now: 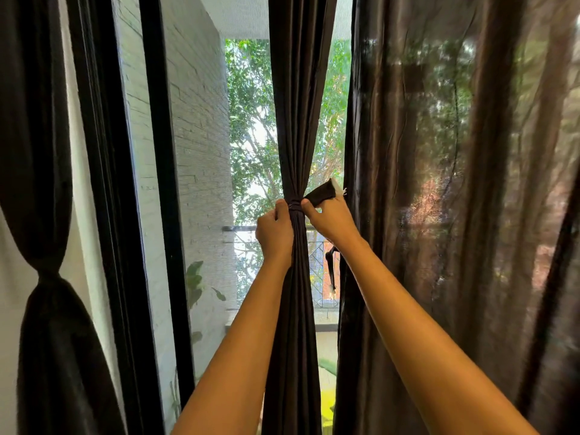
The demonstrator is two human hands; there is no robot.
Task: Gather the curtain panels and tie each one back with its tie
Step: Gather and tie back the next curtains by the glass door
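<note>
A dark brown curtain panel hangs in the middle of the window, bunched into a narrow waist. A dark tie is wound round that waist. My left hand grips the gathered cloth just left of the tie. My right hand pinches the tie's loose end, which sticks up and to the right with a frayed white tip. Its other end dangles below my right wrist. At the far left another dark panel hangs cinched at its middle.
A wide sheer brown curtain hangs loose on the right, close to my right forearm. Black window frames stand to the left. Beyond the glass are a white brick wall, a balcony railing and green trees.
</note>
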